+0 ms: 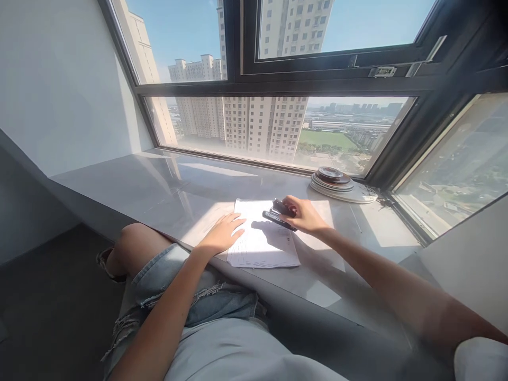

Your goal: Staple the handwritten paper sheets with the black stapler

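A stack of white paper sheets (265,248) lies on the marble window sill, with printed or written lines along its lower left part. My left hand (223,233) rests with fingers spread on the left edge of the paper. Over the right side of the sheets, my right hand (299,212) grips a black stapler (278,217) with its jaws apart, its front end pointing left. The stapler casts a shadow on the paper below it.
A pile of plates (333,184) stands on the sill (159,185) near the window, right of the paper. Thin dark debris lies beside it. The window frame (273,84) rises behind, and a white wall borders the right side.
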`<action>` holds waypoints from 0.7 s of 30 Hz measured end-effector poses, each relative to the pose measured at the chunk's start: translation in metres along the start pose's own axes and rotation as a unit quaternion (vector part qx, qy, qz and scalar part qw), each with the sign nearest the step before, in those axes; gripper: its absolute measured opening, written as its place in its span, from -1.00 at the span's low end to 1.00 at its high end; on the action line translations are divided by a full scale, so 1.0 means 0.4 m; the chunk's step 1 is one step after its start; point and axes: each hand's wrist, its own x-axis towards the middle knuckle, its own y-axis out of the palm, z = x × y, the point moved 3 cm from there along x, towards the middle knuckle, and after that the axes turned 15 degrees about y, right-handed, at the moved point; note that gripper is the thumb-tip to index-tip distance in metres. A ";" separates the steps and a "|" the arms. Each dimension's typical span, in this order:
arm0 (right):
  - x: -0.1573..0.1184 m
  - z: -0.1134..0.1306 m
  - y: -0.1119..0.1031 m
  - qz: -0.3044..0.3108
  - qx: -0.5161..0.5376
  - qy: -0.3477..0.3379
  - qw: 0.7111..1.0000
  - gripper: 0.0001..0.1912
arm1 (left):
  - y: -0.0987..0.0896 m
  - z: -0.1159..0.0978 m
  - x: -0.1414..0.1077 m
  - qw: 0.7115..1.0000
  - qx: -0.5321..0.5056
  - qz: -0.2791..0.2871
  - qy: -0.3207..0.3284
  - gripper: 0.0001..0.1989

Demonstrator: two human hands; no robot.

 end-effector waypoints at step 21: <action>0.004 -0.067 -0.069 0.287 -0.215 0.035 0.933 -0.84 | 0.082 -0.238 0.042 0.999 0.002 0.005 0.047 -0.50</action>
